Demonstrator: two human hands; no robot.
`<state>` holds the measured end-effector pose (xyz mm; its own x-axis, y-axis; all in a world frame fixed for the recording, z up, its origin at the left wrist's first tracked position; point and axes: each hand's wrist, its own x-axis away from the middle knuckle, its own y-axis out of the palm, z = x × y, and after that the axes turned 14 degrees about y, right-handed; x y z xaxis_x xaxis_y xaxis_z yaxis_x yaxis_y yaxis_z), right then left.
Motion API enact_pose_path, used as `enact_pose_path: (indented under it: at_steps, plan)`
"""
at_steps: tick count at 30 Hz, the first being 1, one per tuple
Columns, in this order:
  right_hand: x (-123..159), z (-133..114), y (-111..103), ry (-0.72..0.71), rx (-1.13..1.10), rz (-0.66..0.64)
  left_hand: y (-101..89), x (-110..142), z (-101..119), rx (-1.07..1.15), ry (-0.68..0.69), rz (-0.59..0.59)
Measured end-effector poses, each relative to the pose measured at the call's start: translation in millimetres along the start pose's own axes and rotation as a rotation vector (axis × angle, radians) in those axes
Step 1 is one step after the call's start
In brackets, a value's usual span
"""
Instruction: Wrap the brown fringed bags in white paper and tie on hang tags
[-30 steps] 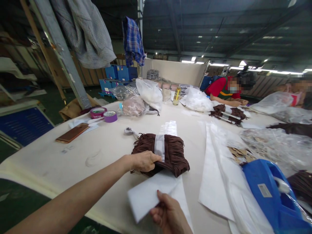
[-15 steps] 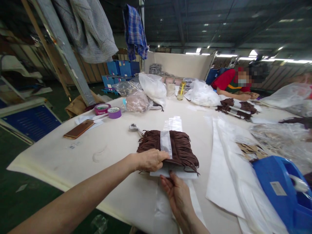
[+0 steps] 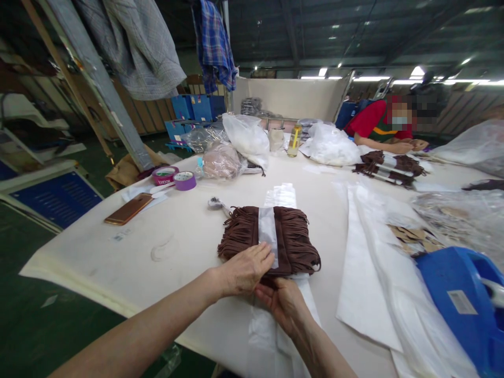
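A brown fringed bag [image 3: 287, 239] with a white paper band [image 3: 268, 233] round its middle lies on the cream table [image 3: 177, 236]. My left hand [image 3: 244, 270] rests flat on the bag's near edge, fingers stretched out. My right hand [image 3: 281, 302] is tucked under the same edge, its fingertips hidden beneath the bag, on a sheet of white tissue paper [image 3: 271, 331] that runs from under the bag toward me.
White paper sheets [image 3: 366, 283] and a blue tape dispenser [image 3: 464, 304] lie to the right. A phone [image 3: 128, 208], tape rolls [image 3: 175, 178] and plastic bags [image 3: 236, 144] sit at the left and back. A person in red [image 3: 378, 123] works on another fringed bag [image 3: 389, 165] far right.
My right hand brought the white tissue sheet forward, slid it under the bag's near edge and pushed in beneath it. My left hand went from gripping the edge to lying flat on it.
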<state>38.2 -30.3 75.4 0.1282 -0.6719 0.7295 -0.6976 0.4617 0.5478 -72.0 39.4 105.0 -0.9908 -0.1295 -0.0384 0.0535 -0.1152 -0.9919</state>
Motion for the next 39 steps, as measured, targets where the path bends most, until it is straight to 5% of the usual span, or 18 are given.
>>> enact_pose_path:
  at_steps: [7,13,18,29,39]
  plan:
    - [23,-7,-21,0.056,0.275,0.021,19.6,10,1,-0.169,0.026,0.095]
    - [50,5,-72,-0.743,0.913,0.221,30.7,11,2,-0.222,0.035,0.159]
    - [33,14,-88,-1.056,1.277,0.135,33.2,12,-1,-0.081,-0.014,0.183]
    - [5,4,-77,-0.822,1.365,0.352,33.0,12,0,-0.002,-0.044,0.233]
    - [13,-6,-67,-0.735,1.193,0.381,33.1,11,-1,0.036,-0.037,0.222]
